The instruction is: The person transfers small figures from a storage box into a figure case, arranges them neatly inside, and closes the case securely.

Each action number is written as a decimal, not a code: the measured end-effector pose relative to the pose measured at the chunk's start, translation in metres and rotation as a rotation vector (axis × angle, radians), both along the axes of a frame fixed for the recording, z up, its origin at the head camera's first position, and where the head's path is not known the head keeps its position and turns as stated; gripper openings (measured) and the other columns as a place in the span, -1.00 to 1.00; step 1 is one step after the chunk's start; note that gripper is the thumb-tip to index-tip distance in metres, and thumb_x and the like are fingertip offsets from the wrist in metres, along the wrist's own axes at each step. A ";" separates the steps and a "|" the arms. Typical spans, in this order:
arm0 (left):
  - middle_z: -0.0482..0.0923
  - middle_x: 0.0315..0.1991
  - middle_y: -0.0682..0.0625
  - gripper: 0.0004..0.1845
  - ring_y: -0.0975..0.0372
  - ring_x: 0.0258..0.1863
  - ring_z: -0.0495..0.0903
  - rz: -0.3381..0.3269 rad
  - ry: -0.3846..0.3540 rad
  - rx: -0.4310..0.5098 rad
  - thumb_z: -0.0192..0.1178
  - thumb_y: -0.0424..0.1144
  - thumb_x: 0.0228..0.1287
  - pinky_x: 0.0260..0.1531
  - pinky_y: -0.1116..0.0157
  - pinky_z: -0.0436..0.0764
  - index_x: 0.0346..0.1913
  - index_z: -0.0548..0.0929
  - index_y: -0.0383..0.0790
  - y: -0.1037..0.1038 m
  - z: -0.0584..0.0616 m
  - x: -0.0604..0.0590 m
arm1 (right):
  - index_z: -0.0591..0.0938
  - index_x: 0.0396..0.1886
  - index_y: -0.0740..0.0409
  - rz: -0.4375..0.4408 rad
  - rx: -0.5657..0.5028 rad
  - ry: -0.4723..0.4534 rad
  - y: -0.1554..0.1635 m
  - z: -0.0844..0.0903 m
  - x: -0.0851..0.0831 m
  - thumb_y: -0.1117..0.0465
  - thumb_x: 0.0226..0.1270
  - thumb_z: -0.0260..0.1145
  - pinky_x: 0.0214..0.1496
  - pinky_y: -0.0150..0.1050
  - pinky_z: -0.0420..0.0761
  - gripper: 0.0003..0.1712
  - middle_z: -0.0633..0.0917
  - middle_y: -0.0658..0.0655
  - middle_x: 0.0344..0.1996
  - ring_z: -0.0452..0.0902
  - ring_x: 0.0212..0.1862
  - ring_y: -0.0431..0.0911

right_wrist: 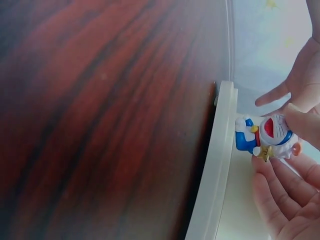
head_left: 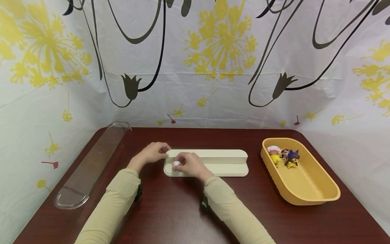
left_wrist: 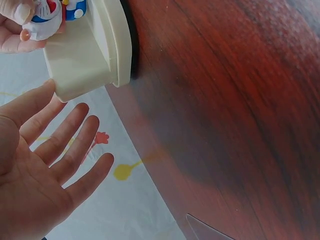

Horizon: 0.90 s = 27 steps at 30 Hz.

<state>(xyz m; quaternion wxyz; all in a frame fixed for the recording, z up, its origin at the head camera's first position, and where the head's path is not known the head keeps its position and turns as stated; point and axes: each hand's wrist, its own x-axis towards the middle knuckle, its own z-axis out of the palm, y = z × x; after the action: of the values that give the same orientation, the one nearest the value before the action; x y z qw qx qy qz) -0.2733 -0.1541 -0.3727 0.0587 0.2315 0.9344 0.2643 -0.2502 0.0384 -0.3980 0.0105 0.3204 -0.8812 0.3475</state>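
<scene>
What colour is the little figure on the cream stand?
Blue and white figure with a red mouth, clearest in the right wrist view.

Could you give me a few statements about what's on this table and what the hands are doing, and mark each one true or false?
1. The right hand holds a small blue and white cartoon-cat figurine over the cream plastic display stand. True.
2. The left hand grips the figurine. False: its fingers are spread straight beside the stand's end.
3. The yellow oval plastic tray holds several small figurines. True.
4. The clear plastic cover sits on the stand. False: it lies apart, along the left edge of the dark red wooden table.
</scene>
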 end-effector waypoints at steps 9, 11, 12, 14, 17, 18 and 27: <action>0.55 -0.32 0.00 -0.79 0.16 -0.28 0.51 0.000 0.002 -0.004 0.19 -0.31 0.12 -0.28 0.19 0.46 -0.15 0.57 -0.23 0.000 0.000 -0.001 | 0.63 -0.37 0.16 -0.066 -0.007 0.073 -0.004 -0.001 0.004 0.18 -0.01 0.38 -0.38 -0.43 0.42 -0.80 0.59 -0.07 -0.53 0.46 -0.46 -0.26; 0.55 -0.32 -0.01 -0.79 0.16 -0.28 0.51 -0.001 0.003 -0.004 0.19 -0.31 0.12 -0.28 0.19 0.46 -0.15 0.57 -0.24 0.000 0.000 -0.001 | 0.64 -0.36 0.16 -0.078 -0.002 0.096 -0.004 -0.001 0.005 0.17 -0.01 0.38 -0.39 -0.42 0.41 -0.79 0.59 -0.07 -0.54 0.45 -0.47 -0.26; 0.55 -0.32 -0.01 -0.78 0.16 -0.28 0.51 -0.002 0.005 -0.005 0.19 -0.31 0.12 -0.28 0.19 0.46 -0.15 0.57 -0.24 0.000 0.000 -0.001 | 0.64 -0.36 0.16 -0.083 0.002 0.108 -0.005 -0.001 0.006 0.17 -0.02 0.38 -0.39 -0.42 0.41 -0.79 0.59 -0.07 -0.54 0.45 -0.47 -0.25; 0.55 -0.31 -0.01 -0.78 0.16 -0.27 0.51 -0.004 0.006 -0.005 0.19 -0.31 0.12 -0.27 0.19 0.46 -0.15 0.57 -0.24 0.000 0.000 -0.001 | 0.65 -0.35 0.17 -0.090 0.009 0.127 -0.005 -0.001 0.007 0.17 -0.02 0.38 -0.39 -0.42 0.41 -0.78 0.59 -0.06 -0.53 0.45 -0.47 -0.24; 0.55 -0.31 -0.01 -0.79 0.16 -0.27 0.51 -0.007 0.008 -0.007 0.18 -0.31 0.12 -0.27 0.19 0.46 -0.15 0.57 -0.24 -0.001 -0.001 -0.002 | 0.66 -0.34 0.17 -0.097 0.026 0.146 -0.005 0.000 0.008 0.17 -0.01 0.37 -0.38 -0.41 0.41 -0.78 0.60 -0.04 -0.52 0.47 -0.46 -0.23; 0.55 -0.31 -0.01 -0.79 0.16 -0.27 0.51 -0.007 0.008 -0.007 0.18 -0.31 0.12 -0.27 0.19 0.46 -0.15 0.57 -0.24 -0.001 -0.001 -0.002 | 0.66 -0.34 0.16 -0.099 0.033 0.153 -0.006 0.000 0.009 0.17 -0.01 0.37 -0.38 -0.41 0.42 -0.78 0.61 -0.04 -0.51 0.47 -0.46 -0.23; 0.55 -0.31 -0.01 -0.78 0.16 -0.28 0.51 -0.009 0.013 -0.011 0.18 -0.31 0.12 -0.27 0.19 0.46 -0.14 0.57 -0.25 -0.001 -0.001 -0.001 | 0.66 -0.33 0.16 -0.101 0.035 0.154 -0.004 0.005 0.012 0.19 -0.02 0.39 -0.37 -0.39 0.45 -0.78 0.63 -0.01 -0.50 0.51 -0.45 -0.27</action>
<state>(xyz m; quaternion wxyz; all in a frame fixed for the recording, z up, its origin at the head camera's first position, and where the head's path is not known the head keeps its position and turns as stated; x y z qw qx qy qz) -0.2746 -0.1548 -0.3740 0.0554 0.2372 0.9351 0.2573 -0.2385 0.0349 -0.3926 0.0903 0.3014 -0.8987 0.3054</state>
